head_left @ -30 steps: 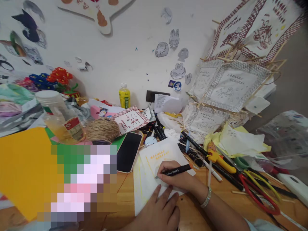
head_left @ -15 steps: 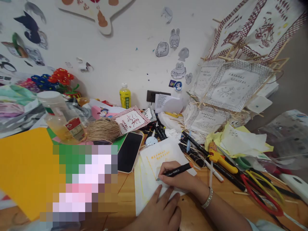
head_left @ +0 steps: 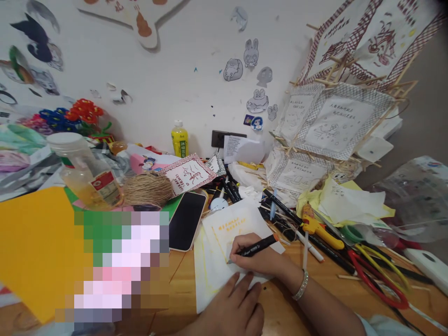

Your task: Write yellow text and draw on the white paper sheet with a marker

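My right hand [head_left: 252,252] grips a black marker with an orange end [head_left: 258,245], its tip down on a white sheet of paper [head_left: 224,275]. Orange handwriting and a line along the left side show on that sheet. Flat on the paper's lower part, just below the marker tip, lies my left hand [head_left: 238,303] with its fingers spread. Under the top sheet another paper with yellow lines shows at the left. A smartphone [head_left: 188,219] with a dark screen lies left of the sheets.
Behind the phone are a twine ball [head_left: 149,189] and a plastic jar [head_left: 75,168]. To the right lie several markers, a yellow glue gun [head_left: 320,229] and red-handled scissors [head_left: 376,275]. A paper-and-stick lantern [head_left: 336,116] stands against the wall. Orange paper [head_left: 38,247] covers the left side.
The view has shifted slightly, so everything sits a little further left. The marker stays at nearly the same spot on the paper, and my left hand remains flat.
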The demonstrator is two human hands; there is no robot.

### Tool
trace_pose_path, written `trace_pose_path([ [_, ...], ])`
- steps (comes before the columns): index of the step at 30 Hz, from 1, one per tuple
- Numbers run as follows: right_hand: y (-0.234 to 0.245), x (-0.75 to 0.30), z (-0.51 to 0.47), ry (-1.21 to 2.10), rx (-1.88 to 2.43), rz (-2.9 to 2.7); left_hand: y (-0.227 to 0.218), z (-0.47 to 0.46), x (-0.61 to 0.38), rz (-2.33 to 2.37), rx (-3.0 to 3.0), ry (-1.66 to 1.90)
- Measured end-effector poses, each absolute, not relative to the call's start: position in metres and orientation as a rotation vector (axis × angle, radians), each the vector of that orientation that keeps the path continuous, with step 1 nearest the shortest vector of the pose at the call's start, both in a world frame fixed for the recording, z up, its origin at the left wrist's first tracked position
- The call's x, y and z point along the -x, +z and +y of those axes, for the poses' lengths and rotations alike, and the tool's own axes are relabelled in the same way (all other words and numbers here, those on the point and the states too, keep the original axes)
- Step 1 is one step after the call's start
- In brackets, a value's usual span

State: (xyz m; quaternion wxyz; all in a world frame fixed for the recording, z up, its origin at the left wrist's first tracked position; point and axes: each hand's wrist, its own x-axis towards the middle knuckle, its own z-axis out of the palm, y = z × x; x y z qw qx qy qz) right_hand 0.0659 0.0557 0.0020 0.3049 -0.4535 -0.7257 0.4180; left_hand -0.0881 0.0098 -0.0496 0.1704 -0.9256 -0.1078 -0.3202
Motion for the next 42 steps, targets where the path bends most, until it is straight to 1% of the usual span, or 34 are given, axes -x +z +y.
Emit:
trace_pose_path([
  [8, 0.0012, -0.0660, 0.0561, 1.127, 1.208, -1.914, -0.0489, 0.0093, 0.0891, -0.308, 2.662, -0.857],
  [15, 0.0026, -0.0657, 0.0564, 1.126, 1.228, -1.927, -0.0435, 0.0091, 0.0887, -0.319, 2.641, -0.923],
  [22, 0.0034, -0.0667, 0.0554, 1.124, 1.206, -1.912, -0.0472, 0.0090, 0.0898, -0.339, 2.661, -0.811],
  [30, 0.0053, -0.0659, 0.0543, 1.162, 1.243, -1.909, -0.0462, 0.0088, 0.0884, -0.350, 2.635, -0.944],
  [34, 0.0064, -0.0657, 0.0544, 1.149, 1.251, -1.914, -0.0491, 0.0087, 0.0881, -0.341, 2.649, -0.876],
  [42, 0.0053, -0.0662, 0.0553, 1.130, 1.232, -1.922, -0.0472, 0.0095, 0.0905, -0.307, 2.649, -0.864],
])
